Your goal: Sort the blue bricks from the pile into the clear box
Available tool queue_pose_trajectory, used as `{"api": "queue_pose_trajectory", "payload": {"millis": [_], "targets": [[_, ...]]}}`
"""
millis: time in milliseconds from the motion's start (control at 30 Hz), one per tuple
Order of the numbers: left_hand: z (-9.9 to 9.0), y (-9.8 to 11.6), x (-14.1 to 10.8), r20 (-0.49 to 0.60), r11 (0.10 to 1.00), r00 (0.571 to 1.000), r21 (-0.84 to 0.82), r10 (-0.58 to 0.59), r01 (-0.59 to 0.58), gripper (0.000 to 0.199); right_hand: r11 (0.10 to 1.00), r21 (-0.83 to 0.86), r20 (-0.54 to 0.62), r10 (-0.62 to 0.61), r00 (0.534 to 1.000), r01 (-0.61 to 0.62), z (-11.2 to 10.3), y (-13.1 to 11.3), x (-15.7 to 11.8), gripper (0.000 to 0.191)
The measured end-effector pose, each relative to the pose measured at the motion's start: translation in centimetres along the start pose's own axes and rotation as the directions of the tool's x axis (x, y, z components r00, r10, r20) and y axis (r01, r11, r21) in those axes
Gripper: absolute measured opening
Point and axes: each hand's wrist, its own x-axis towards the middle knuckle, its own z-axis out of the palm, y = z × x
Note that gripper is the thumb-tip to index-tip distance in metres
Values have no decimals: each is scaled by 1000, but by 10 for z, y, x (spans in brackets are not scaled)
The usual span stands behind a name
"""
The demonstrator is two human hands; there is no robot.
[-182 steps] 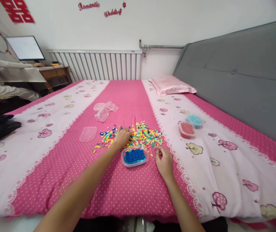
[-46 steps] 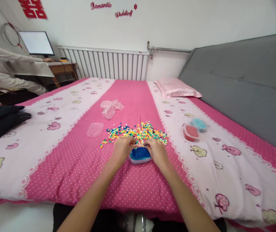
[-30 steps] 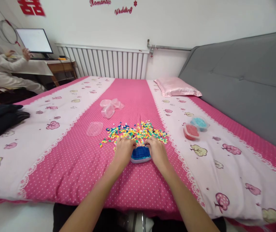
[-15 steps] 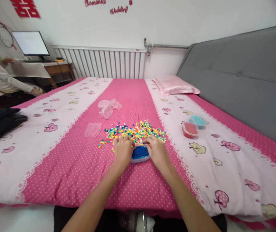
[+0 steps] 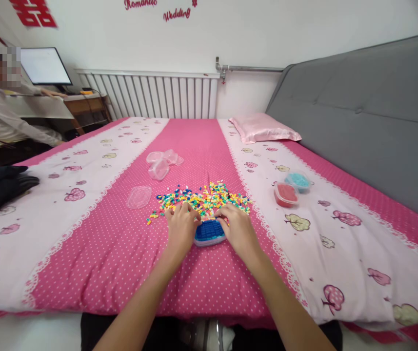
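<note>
Clear lid lies flat on bed, left of loose pieces, seemingly parked aside. Our left hand curls at the far-left rim of blue-filled container, set toward the near edge, likely for easy reach. Our right hand bends opposite, fingertips close; whether either grasps a piece we cannot tell. Red-filled tub sits farther right

Clear plastic tub, rounded-rectangular: upright, open-topped, on pink dotted bedding. Small blue blocks in tight rows inside. Small oblong multicoloured pieces: loose, scattered just beyond tub; yellow, green, blue, white.
</note>
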Motion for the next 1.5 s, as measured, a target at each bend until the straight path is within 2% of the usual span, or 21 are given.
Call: {"api": "queue_pose_trajectory", "payload": {"millis": [167,367,967,1167,1267,1400,1500], "targets": [[-5,-4,-5,12,1000,1000,24,5,-6,12,1000,8,4,5,1000,-5,3,1,-1,19],[1,2,-3,-26,998,999,47,39,-38,11,1000,8,17,16,1000,-16,9,0,-3,20],[8,2,2,-77,993,992,68,97,-92,13,1000,-16,27,14,1000,-14,2,4,-4,20],[3,-3,-1,-82,996,993,37,88,-85,14,999,-40,38,28,999,-27,3,5,-4,20],[-1,-7,-3,-50,994,994,49,99,-96,18,997,-65,46,47,998,-44,6,7,-3,22],[-1,-10,-6,29,980,983,78,184,-186,27,987,-122,48,108,993,-102,10,10,3,24],[2,-10,-8,31,975,980,97,197,-199,28,973,-181,50,152,987,-141,14,10,8,21]]}}
